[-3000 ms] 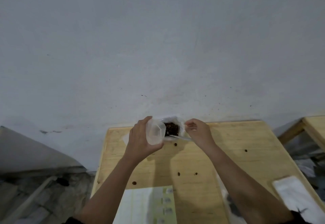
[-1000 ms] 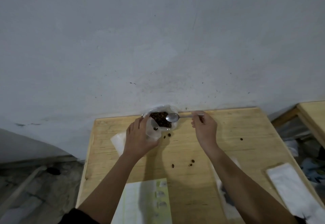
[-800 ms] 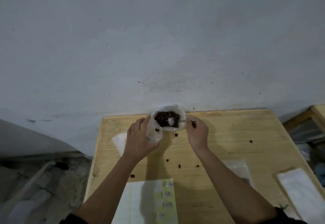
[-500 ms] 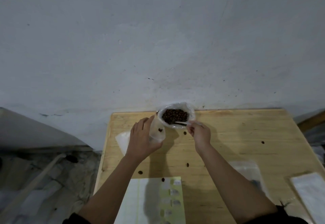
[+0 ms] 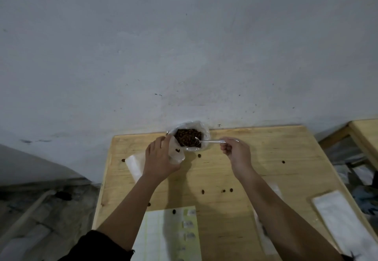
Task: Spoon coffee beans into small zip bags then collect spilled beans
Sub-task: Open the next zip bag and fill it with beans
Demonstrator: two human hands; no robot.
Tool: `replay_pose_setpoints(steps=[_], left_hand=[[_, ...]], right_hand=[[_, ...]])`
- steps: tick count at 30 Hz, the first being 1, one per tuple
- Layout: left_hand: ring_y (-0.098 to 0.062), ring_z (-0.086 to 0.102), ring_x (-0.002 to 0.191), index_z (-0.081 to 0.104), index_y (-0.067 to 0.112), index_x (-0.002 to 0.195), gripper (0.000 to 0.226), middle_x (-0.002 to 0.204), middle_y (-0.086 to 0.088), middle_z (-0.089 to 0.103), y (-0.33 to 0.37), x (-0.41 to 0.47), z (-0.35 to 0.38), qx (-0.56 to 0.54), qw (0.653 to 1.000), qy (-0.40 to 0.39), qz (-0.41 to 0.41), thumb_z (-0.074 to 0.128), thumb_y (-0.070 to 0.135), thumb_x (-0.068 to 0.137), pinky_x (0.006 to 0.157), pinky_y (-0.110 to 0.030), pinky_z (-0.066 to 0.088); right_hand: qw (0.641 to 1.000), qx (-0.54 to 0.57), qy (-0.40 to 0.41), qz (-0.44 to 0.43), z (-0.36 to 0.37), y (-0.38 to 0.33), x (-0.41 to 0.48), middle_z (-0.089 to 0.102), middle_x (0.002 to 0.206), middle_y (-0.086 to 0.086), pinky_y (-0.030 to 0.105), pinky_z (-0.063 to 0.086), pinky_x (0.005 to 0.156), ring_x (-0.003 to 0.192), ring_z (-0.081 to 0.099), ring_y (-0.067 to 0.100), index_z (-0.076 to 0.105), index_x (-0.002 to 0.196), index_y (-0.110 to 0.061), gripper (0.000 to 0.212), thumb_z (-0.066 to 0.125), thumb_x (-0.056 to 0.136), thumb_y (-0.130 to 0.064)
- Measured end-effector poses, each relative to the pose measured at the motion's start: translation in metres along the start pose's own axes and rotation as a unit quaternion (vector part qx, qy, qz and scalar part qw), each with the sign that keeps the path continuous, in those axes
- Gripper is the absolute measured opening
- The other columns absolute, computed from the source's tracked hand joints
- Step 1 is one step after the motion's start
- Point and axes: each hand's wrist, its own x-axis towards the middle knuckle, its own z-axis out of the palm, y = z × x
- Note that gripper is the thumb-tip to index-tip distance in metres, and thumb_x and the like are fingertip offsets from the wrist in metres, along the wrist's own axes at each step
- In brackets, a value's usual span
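R hand (image 5: 237, 152) holds spoon (image 5: 210, 141) lying left-right, bowl in beans (image 5: 187, 137).

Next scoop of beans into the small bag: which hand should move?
Right. The right hand pinches the spoon, its bowl in the bag of coffee beans; the left hand holds the small zip bag beside it.

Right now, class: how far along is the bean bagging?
Done: barely; the zip bag in the left hand shows one bean. In hand: the right hand holds the spoon in the bean sack. Left: filling, then collecting spilled beans off the table.
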Motion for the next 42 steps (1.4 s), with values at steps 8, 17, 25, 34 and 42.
replay_pose_setpoints(steps=[8, 17, 25, 34, 42], left_hand=[[-0.027, 0.039, 0.128, 0.040, 0.015, 0.139, 0.091, 0.138, -0.007, 0.043, 0.023, 0.004, 0.008, -0.015, 0.999, 0.002, 0.051, 0.053, 0.060, 0.061, 0.107, -0.041, 0.029], [-0.026, 0.045, 0.116, 0.040, 0.016, 0.137, 0.089, 0.125, -0.005, 0.048, -0.012, -0.008, -0.009, -0.034, 0.999, 0.038, 0.016, 0.050, 0.058, 0.059, 0.101, -0.042, 0.034], [-0.025, 0.043, 0.122, 0.041, 0.016, 0.139, 0.087, 0.129, -0.007, 0.048, -0.037, -0.019, -0.020, -0.029, 0.999, 0.034, 0.020, 0.050, 0.057, 0.063, 0.107, -0.044, 0.031], [-0.023, 0.039, 0.124, 0.034, 0.020, 0.143, 0.093, 0.133, -0.005, 0.042, -0.042, -0.020, -0.015, -0.032, 0.999, 0.021, -0.001, 0.046, 0.061, 0.060, 0.108, -0.038, 0.026], [-0.025, 0.039, 0.124, 0.035, 0.016, 0.142, 0.091, 0.133, -0.006, 0.043, -0.020, -0.014, -0.004, -0.024, 1.000, 0.015, -0.002, 0.055, 0.054, 0.061, 0.109, -0.042, 0.028]], right_hand=[[0.985, -0.100, -0.036, -0.135, -0.005, -0.017, -0.018, 0.058, 0.062, 0.007, 0.020, 0.044, 0.051, 0.053, 0.053, 0.011, 0.066, 0.077, -0.007, 0.018, 0.054, 0.089, -0.001], [0.952, -0.220, 0.000, -0.212, 0.011, 0.015, -0.006, 0.066, 0.086, 0.007, 0.031, 0.054, 0.074, 0.076, 0.065, 0.017, 0.068, 0.103, -0.007, 0.018, 0.055, 0.094, -0.014], [0.987, -0.132, 0.013, -0.091, 0.044, 0.041, -0.005, 0.053, 0.061, 0.009, 0.024, 0.044, 0.053, 0.051, 0.049, 0.013, 0.066, 0.082, 0.004, 0.016, 0.053, 0.091, 0.000], [0.997, 0.016, 0.059, 0.042, 0.039, 0.040, 0.000, 0.051, 0.062, 0.011, 0.025, 0.043, 0.056, 0.055, 0.046, 0.018, 0.059, 0.072, -0.003, 0.015, 0.056, 0.086, 0.003], [0.999, 0.035, 0.033, 0.006, 0.015, 0.012, -0.013, 0.053, 0.061, 0.012, 0.018, 0.044, 0.045, 0.046, 0.050, 0.013, 0.063, 0.074, 0.003, 0.015, 0.055, 0.087, 0.002]])
